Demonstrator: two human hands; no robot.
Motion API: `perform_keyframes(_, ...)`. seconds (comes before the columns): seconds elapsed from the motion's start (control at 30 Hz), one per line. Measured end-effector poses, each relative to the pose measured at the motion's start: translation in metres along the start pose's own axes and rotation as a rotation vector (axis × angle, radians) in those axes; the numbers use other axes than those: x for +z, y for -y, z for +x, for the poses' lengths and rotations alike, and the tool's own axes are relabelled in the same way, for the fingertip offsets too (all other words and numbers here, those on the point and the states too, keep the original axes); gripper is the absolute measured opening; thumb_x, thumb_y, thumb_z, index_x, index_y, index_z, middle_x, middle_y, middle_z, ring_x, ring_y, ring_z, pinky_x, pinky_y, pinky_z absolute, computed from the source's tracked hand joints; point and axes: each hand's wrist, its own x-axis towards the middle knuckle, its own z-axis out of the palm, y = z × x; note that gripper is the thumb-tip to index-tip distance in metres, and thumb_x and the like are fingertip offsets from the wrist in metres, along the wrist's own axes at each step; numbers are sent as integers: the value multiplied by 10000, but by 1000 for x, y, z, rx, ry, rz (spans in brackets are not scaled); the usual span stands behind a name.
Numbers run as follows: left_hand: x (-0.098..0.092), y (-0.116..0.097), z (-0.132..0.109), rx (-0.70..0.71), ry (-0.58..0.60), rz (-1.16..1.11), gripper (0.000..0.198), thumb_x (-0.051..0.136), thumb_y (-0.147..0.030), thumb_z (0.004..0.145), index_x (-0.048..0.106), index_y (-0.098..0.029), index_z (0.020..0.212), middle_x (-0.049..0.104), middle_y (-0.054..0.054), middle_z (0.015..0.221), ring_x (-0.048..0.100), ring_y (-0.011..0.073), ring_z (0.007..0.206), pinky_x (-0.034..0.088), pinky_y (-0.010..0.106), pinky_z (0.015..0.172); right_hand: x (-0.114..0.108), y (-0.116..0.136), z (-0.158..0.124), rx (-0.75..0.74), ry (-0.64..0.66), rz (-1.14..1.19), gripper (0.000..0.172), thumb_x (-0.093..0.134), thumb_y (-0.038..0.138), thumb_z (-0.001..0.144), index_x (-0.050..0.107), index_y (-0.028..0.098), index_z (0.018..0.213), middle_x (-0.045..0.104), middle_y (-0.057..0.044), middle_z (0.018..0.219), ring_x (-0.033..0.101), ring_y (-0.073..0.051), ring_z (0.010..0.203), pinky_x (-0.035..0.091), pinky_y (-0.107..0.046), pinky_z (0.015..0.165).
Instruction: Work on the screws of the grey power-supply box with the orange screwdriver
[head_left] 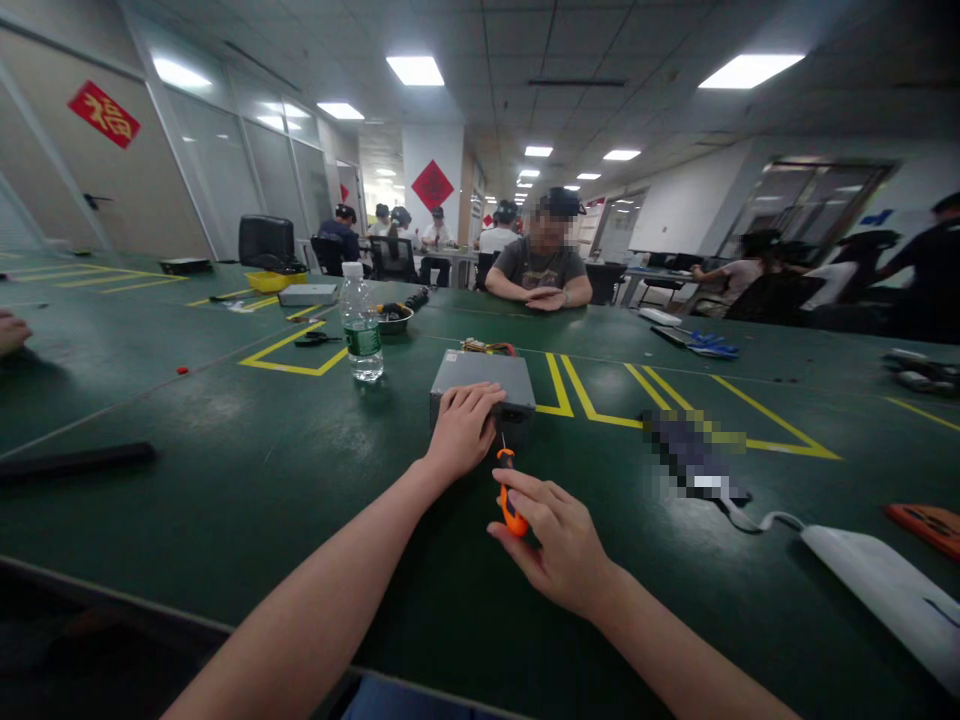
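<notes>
A grey metal computer power supply (484, 372) sits on the green table in front of me, with a bundle of coloured wires (489, 347) at its far side. My left hand (466, 425) is laid over the near edge of the power supply, its fingers across the top, gripping it. In my right hand (551, 525) is a screwdriver (510, 495) with an orange and black handle, held between the thumb and fingers. Its thin shaft points away from me to the near face of the power supply. Whether the tip touches a screw is too small to tell.
A water bottle (361, 325) stands left of the power supply, near a metal bowl (394, 318). To the right lie a cable, a white power bank-like device (885, 590) and an orange phone-like object (926, 528). A person (544, 260) sits opposite.
</notes>
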Motion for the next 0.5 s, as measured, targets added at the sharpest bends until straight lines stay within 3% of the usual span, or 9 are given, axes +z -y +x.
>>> perform_keyframes(0.13,1,0,1,2,-12,-1,323,461,-159,826,509,-243,1134,544,7,1239,431,173,1178,287,358,986,-1,2,1,36,83,52,291,491,310,853,402,155,1082,545,-169,1122,567,-215,973,501,-360,757)
perform_keyframes(0.27,1,0,1,6,-13,-4,318,463,-161,828,507,-244,1131,542,2,1240,431,170,1178,283,357,986,-6,5,8,-31,175,-39,318,408,230,875,429,149,1181,511,-177,1160,552,-225,997,495,-358,760)
perform_keyframes(0.5,3,0,0,-5,-21,-7,320,465,-159,826,508,-244,1131,540,4,1243,432,174,1176,286,359,981,-3,-1,3,22,-14,-31,236,507,254,838,447,154,1044,557,-167,1080,571,-218,929,495,-343,692)
